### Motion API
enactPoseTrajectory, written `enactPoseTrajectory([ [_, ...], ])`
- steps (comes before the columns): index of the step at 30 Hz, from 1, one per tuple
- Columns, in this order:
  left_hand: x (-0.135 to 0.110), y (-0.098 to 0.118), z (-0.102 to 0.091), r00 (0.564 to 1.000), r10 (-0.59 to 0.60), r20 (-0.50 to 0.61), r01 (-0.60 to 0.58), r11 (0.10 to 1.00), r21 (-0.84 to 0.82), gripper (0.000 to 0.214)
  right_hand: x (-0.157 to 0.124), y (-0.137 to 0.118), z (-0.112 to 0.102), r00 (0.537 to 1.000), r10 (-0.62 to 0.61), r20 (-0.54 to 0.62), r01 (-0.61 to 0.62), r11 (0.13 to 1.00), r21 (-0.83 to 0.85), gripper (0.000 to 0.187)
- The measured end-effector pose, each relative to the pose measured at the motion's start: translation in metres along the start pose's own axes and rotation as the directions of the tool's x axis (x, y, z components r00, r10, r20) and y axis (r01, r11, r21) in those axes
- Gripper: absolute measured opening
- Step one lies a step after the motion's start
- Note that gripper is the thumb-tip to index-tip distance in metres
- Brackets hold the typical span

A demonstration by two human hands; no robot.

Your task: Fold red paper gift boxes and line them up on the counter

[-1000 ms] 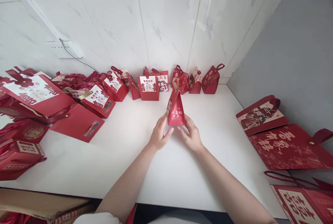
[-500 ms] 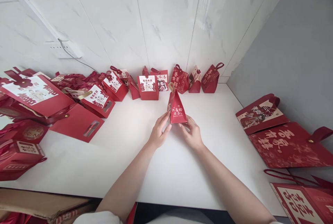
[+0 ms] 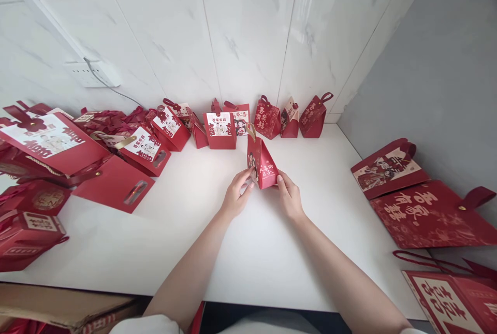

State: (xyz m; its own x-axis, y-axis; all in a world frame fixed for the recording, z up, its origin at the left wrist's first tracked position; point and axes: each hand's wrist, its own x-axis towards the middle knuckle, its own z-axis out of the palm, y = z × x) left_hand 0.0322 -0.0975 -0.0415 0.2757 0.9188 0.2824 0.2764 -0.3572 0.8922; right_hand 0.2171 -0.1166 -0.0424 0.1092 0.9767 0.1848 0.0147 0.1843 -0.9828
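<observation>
A small red triangular gift box (image 3: 262, 160) with gold lettering and a tan loop handle stands on the white countertop (image 3: 233, 251). My left hand (image 3: 236, 197) pinches its lower left corner. My right hand (image 3: 289, 197) grips its lower right side. The box is turned so one edge faces me. Both hands are closed on it.
A row of small red gift boxes (image 3: 221, 129) lines the tiled back wall. Larger red bags and boxes (image 3: 54, 142) pile up at left. Flat red bags (image 3: 430, 212) lie at right beside a grey wall. A cardboard box (image 3: 58, 305) sits at the lower left.
The small box has been turned to the left between my hands, so its lettered face now points right. Both hands shifted slightly up the counter.
</observation>
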Motion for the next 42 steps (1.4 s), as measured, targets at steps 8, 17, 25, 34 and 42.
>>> enactPoseTrajectory([
  [8,0.003,-0.004,-0.005,0.982,-0.167,-0.087,0.152,0.976,-0.159,0.050,0.012,0.026,-0.006,0.985,0.169,-0.041,-0.155,0.960,0.233,0.038],
  [17,0.007,0.006,-0.015,0.947,-0.273,-0.171,0.186,0.897,-0.401,0.053,0.010,0.023,-0.008,0.969,0.227,-0.102,-0.196,0.948,0.252,0.044],
  [25,0.006,0.006,-0.017,0.962,-0.210,-0.172,0.111,0.884,-0.454,0.048,0.005,0.014,-0.005,0.976,0.191,-0.103,-0.193,0.981,-0.003,0.051],
  [34,0.005,0.010,-0.016,0.988,-0.109,-0.109,0.057,0.914,-0.402,0.048,0.006,0.007,-0.005,0.978,0.183,-0.096,-0.186,0.982,-0.021,0.058],
  [42,0.004,0.009,-0.015,0.994,-0.063,-0.092,0.030,0.944,-0.327,0.051,0.007,0.006,-0.005,0.982,0.179,-0.065,-0.177,0.984,0.033,0.053],
])
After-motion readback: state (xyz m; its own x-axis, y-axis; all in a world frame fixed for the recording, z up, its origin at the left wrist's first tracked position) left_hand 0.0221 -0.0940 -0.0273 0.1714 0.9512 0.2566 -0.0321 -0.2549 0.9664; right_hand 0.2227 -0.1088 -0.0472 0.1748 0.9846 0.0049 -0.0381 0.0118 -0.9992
